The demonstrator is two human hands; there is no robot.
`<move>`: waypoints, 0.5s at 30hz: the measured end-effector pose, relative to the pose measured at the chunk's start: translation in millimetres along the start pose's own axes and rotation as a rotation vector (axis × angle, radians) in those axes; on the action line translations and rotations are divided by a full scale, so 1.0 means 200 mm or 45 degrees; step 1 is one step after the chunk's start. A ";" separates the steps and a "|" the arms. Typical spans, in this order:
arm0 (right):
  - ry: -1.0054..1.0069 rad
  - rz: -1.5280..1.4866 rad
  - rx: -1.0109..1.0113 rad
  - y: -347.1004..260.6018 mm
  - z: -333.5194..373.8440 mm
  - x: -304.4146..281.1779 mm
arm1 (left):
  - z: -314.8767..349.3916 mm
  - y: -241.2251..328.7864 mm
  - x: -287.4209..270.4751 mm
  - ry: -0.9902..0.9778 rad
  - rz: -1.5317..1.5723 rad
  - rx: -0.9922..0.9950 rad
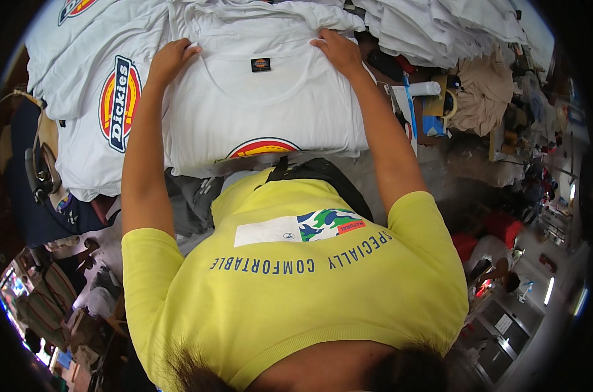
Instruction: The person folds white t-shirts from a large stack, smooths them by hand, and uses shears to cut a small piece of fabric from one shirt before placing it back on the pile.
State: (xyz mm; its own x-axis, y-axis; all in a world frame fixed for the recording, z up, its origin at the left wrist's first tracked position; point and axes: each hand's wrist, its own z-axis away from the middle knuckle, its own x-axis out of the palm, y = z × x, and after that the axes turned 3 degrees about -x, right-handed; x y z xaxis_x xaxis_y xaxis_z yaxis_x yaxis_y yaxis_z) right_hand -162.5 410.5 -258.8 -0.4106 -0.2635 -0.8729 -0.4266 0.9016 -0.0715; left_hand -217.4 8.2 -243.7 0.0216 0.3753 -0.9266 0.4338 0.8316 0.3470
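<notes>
A white T-shirt (270, 111) lies spread in front of me, its round neckline facing up and a small black label inside the collar. Part of a red and yellow print shows at its near edge, which hangs over toward my body. My left hand (171, 63) pinches the shirt near the left shoulder, fingers curled into the cloth. At the opposite shoulder my right hand (337, 52) grips the same shirt, thumb pointing inward. Both arms reach forward, wide apart, and the fabric between them looks fairly flat.
More white printed T-shirts (81, 91) are heaped at the left. A pile of white cloth (440, 29) lies at the far right, near beige fabric (482, 88), a tape roll (450, 104) and scissors (401, 117). Another person (492, 255) is in the right background.
</notes>
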 end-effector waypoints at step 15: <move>0.224 -0.248 -0.025 -0.02 0.24 -0.36 | 0.48 0.24 -0.13 0.653 0.016 -0.237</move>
State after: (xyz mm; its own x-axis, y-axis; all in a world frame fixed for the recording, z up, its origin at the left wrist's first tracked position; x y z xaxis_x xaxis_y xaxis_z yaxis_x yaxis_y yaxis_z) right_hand -92.6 442.9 -218.7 -0.4524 -0.4885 -0.7461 -0.5259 0.8218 -0.2192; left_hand -110.5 -0.3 -216.4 -0.4363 0.4984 -0.7492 0.2685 0.8668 0.4202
